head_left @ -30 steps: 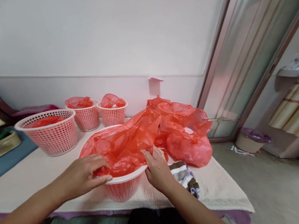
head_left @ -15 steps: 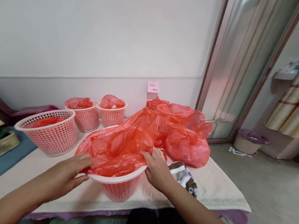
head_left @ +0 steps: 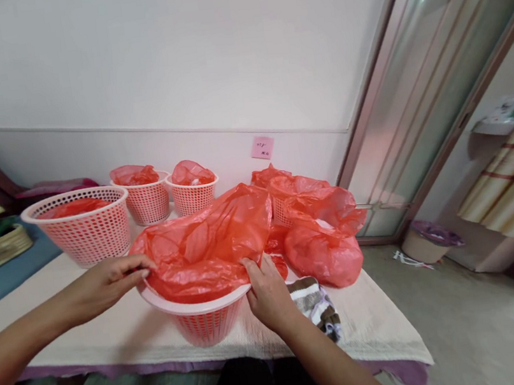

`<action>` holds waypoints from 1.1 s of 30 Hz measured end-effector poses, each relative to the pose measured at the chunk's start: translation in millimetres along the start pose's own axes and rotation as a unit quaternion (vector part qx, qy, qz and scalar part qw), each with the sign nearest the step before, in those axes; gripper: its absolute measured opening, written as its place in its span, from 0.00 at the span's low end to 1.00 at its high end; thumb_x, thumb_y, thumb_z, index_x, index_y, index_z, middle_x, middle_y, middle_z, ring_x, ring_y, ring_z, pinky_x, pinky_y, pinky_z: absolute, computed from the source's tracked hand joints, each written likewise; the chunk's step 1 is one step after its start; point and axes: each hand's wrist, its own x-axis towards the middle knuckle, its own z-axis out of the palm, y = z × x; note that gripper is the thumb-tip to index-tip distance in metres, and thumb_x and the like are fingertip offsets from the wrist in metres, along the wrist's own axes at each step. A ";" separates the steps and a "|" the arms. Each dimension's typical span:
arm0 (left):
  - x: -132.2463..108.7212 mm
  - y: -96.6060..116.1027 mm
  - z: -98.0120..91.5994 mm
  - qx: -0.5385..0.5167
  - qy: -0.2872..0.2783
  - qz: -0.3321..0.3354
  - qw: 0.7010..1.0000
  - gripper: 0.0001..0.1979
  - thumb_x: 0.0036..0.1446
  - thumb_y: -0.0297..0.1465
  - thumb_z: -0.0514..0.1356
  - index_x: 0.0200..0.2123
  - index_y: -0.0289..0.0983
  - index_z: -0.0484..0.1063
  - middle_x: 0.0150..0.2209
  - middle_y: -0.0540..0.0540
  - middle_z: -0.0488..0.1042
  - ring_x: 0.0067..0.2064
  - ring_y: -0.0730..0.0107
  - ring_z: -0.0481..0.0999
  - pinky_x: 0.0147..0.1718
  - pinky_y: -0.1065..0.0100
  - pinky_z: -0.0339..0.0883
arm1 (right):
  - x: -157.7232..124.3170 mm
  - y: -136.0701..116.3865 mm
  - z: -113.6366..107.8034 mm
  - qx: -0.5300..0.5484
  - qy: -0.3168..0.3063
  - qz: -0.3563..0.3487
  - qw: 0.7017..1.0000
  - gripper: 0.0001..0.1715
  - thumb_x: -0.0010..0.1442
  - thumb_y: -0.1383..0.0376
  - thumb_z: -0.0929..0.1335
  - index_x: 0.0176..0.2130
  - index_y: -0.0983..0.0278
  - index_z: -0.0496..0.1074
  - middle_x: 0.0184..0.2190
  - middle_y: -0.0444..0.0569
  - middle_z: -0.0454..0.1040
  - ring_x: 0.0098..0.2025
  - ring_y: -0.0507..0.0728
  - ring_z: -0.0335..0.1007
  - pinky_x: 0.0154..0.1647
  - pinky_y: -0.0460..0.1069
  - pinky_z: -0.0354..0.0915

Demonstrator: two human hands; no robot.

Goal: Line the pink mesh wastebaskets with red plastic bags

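A pink perforated basket (head_left: 203, 321) stands at the front edge of a cloth-covered table (head_left: 113, 330). A red plastic bag (head_left: 207, 245) is spread over its mouth. My left hand (head_left: 106, 282) pinches the bag's edge at the left rim. At the right rim my right hand (head_left: 267, 294) grips the bag against the basket, fingers closed on the plastic.
Behind stand a large pink basket (head_left: 81, 228) and two smaller baskets (head_left: 146, 199) (head_left: 192, 192), each lined with red plastic. More red bags (head_left: 321, 234) are heaped to the right over another basket. A striped cloth (head_left: 319, 305) lies by my right wrist. Right: a glass door (head_left: 417, 98) and bare floor.
My left hand slid from the top of the bag out to the basket's left rim, pulling the plastic that way. The right hand has stayed at the right rim.
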 end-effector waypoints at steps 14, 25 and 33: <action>3.4 -1.5 40.5 0.218 0.185 0.161 0.945 0.25 0.63 0.46 0.57 0.59 0.42 0.64 0.56 0.42 0.74 0.58 0.54 0.71 0.57 0.55 0.63 | 0.5 -0.3 3.4 0.028 0.023 -0.002 0.999 0.31 0.55 0.77 0.63 0.58 0.75 0.68 0.53 0.66 0.66 0.59 0.66 0.56 0.64 0.62 0.60; -6.7 2.3 46.0 0.260 0.224 0.289 0.894 0.13 0.65 0.26 0.52 0.49 0.39 0.73 0.40 0.45 0.77 0.42 0.65 0.76 0.43 0.64 0.70 | -4.5 0.5 4.7 0.018 0.032 0.000 0.999 0.31 0.55 0.77 0.63 0.58 0.73 0.68 0.52 0.64 0.67 0.59 0.66 0.57 0.62 0.62 0.62; 1.7 -29.8 35.7 0.280 0.193 0.222 0.914 0.22 0.64 0.24 0.48 0.57 0.41 0.71 0.54 0.39 0.76 0.54 0.54 0.75 0.52 0.53 0.70 | -0.2 -2.7 4.5 0.030 0.036 -0.003 0.999 0.31 0.55 0.77 0.63 0.58 0.75 0.69 0.51 0.65 0.67 0.57 0.66 0.57 0.61 0.61 0.63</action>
